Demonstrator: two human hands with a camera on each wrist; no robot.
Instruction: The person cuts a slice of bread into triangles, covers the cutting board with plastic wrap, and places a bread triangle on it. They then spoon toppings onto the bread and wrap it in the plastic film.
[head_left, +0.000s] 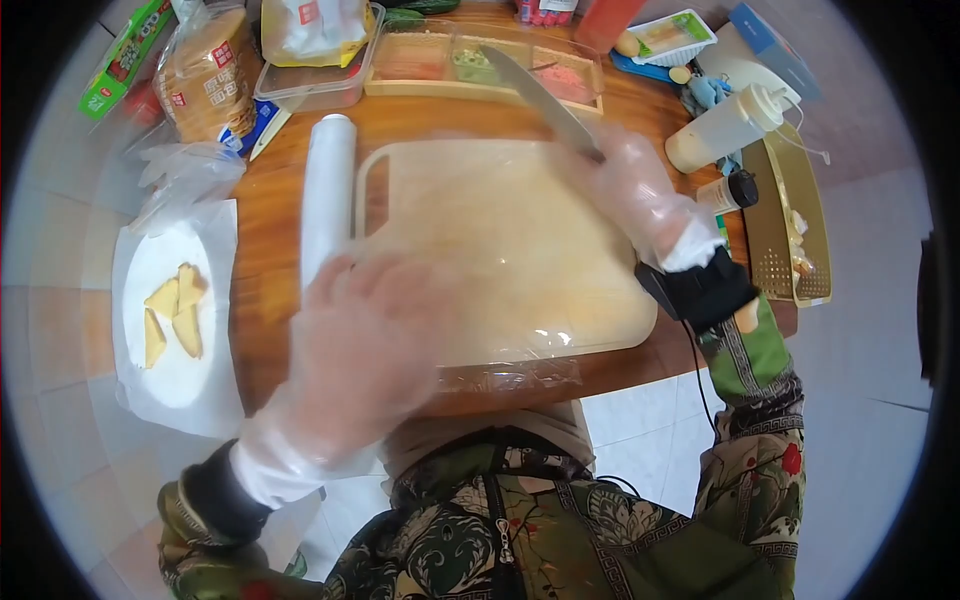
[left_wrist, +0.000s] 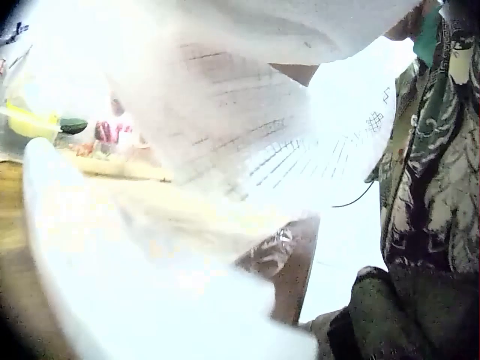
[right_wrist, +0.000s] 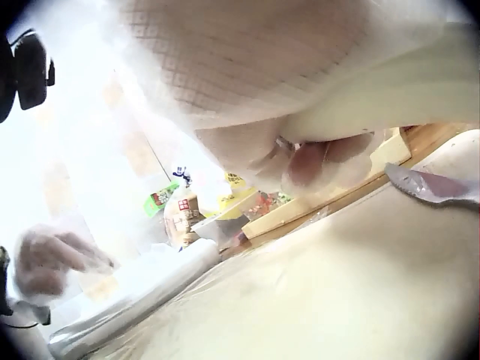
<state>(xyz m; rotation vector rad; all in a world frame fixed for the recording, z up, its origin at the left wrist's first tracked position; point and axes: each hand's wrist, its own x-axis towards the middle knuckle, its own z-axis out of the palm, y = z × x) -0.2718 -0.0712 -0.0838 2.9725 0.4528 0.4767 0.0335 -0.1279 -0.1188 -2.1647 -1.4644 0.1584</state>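
My right hand (head_left: 640,190), in a clear plastic glove, grips a knife (head_left: 540,103) over the far right of a pale cutting board (head_left: 500,230). The blade points away, up and to the left, its tip overlapping the compartment tray in the head view. Motion blurs my gloved left hand (head_left: 365,345), which hovers around the board's near left corner; in the right wrist view its fingers hang loosely bent with nothing held. Beside the board's left edge lies a white roll (head_left: 328,180). Several pale yellow triangular pieces (head_left: 187,330) lie on a white oval plate (head_left: 165,385) at far left.
Along the back stand bagged sliced bread (head_left: 205,85) and a compartment tray (head_left: 480,98) of chopped food. A squeeze bottle (head_left: 715,132), a black-capped jar (head_left: 722,195) and a tan basket (head_left: 815,240) line the right side. Clear film (head_left: 520,376) hangs at the board's front edge.
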